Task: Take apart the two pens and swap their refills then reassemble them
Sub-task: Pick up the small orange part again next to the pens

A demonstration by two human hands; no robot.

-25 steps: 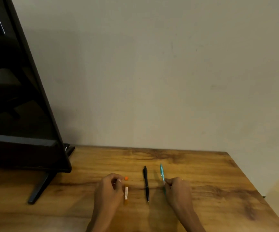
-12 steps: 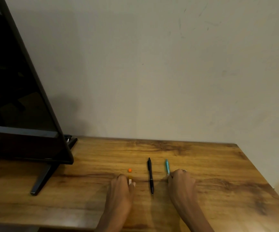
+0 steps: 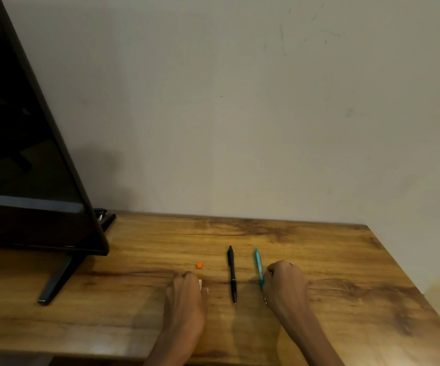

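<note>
Fingers of right hand curl round teal pen, low on desk. Left hand, lifted a second ago, now presses down over small orange-white piece; grip unclear. Black pen lies between, untouched; orange bit beyond. Dismantling barely begun. No legible writing.

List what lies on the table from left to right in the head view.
Monitor stand foot → left hand → black pen → teal pen → right hand. The small orange bits by the left hand overlap it in order, so they are left out.
</note>
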